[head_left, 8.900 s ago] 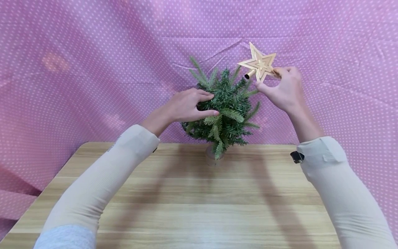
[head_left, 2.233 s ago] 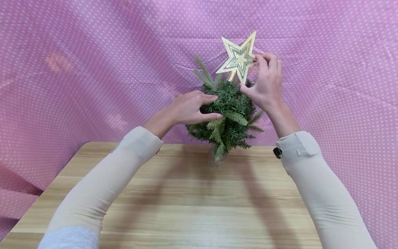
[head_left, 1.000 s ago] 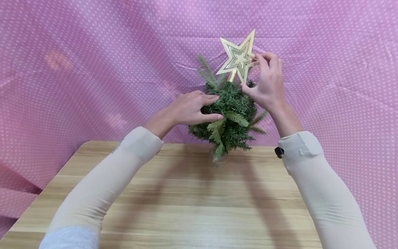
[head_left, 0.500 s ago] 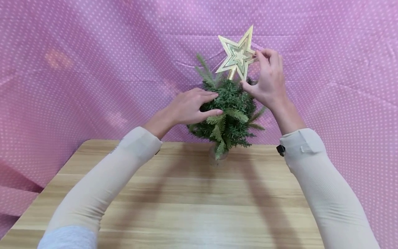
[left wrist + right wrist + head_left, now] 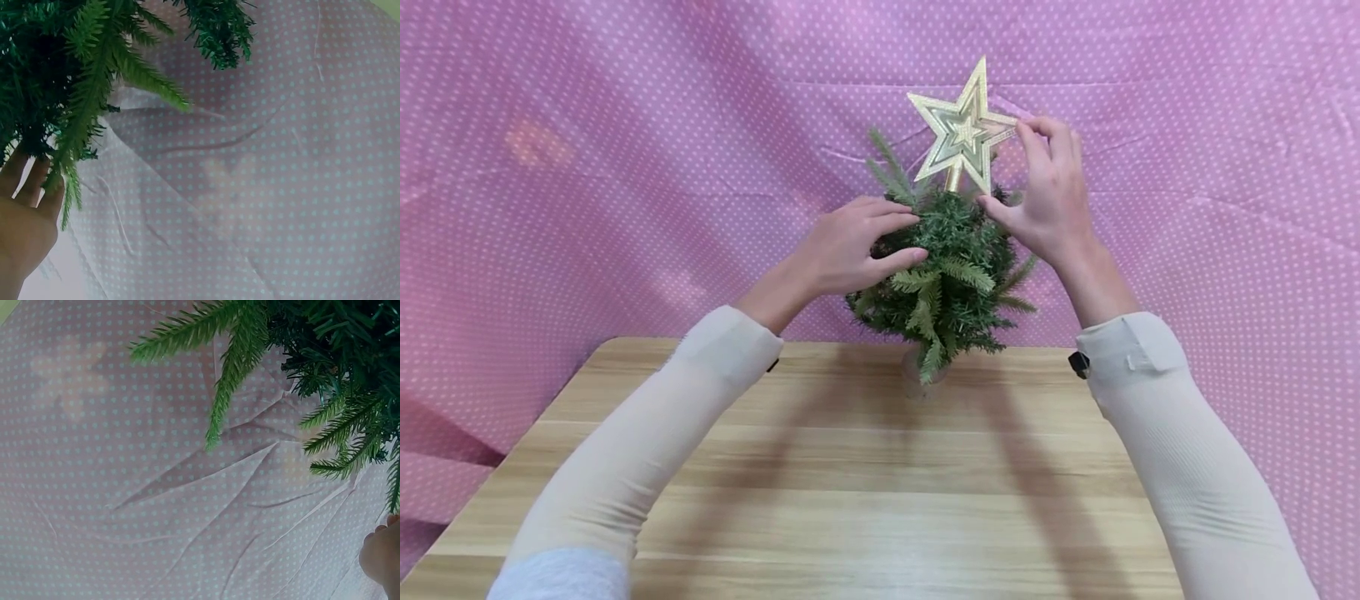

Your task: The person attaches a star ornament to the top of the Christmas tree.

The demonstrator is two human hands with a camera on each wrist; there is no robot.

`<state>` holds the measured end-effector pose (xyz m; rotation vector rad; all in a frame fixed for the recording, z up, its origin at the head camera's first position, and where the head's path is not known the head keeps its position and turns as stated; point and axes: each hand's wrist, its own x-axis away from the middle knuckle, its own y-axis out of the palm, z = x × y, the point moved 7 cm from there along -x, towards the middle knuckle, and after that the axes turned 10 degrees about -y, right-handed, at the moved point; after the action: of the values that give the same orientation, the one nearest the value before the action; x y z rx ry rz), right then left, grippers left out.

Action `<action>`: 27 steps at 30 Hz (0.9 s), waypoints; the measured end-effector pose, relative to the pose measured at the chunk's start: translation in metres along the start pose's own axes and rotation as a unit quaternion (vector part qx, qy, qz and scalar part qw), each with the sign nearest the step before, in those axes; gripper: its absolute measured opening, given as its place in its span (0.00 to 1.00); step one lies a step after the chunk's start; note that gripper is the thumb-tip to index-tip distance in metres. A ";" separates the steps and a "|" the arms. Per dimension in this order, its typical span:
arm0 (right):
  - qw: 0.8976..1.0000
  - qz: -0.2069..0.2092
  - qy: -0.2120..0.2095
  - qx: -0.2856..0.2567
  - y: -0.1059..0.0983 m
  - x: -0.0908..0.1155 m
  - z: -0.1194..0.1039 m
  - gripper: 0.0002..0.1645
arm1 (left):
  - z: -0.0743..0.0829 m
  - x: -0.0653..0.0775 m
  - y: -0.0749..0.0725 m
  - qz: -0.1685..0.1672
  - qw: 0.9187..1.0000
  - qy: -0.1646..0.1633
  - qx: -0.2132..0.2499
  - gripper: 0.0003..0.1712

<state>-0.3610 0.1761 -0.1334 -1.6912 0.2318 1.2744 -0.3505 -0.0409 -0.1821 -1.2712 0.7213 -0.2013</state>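
A gold five-pointed star tree topper (image 5: 964, 133) stands over the top of a small green artificial Christmas tree (image 5: 958, 287), its tube end down among the upper needles. My right hand (image 5: 1054, 187) is at the star's right side, fingertips at its right point and thumb by its lower right point; whether they still touch is hard to tell. My left hand (image 5: 853, 246) lies at the tree's left side with fingers extended and thumb apart, next to the branches. In the left wrist view, fingers of the left hand (image 5: 28, 215) reach among the needles.
The tree's pale, see-through base (image 5: 921, 379) stands near the back edge of a wooden table (image 5: 880, 500). A pink polka-dot cloth (image 5: 662, 150) hangs behind and around the table. Longer sprigs (image 5: 891, 162) stick out from the tree.
The star came from the right onto the treetop in my right hand. In the last half second it turned more upright and shifted left within the fingers; my left hand drew slightly back left.
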 end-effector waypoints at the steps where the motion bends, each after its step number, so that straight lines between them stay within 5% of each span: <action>1: 1.000 0.002 -0.004 0.000 0.000 0.001 0.000 0.54 | -0.001 0.001 -0.001 0.006 1.000 0.001 0.001 0.39; 10: 0.999 0.023 -0.033 -0.011 -0.002 0.008 -0.006 0.47 | -0.003 0.007 -0.012 0.036 0.999 0.006 0.001 0.37; 19: 0.999 -0.006 0.002 -0.045 -0.003 0.015 -0.001 0.38 | -0.005 0.014 -0.017 0.047 0.999 0.011 -0.018 0.33; 27: 0.998 -0.014 0.012 -0.053 -0.008 0.024 0.002 0.35 | -0.003 0.023 -0.020 0.092 0.995 0.032 -0.024 0.31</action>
<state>-0.3465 0.1904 -0.1487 -1.7934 0.1558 1.2653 -0.3302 -0.0613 -0.1732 -1.2406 0.8970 -0.0747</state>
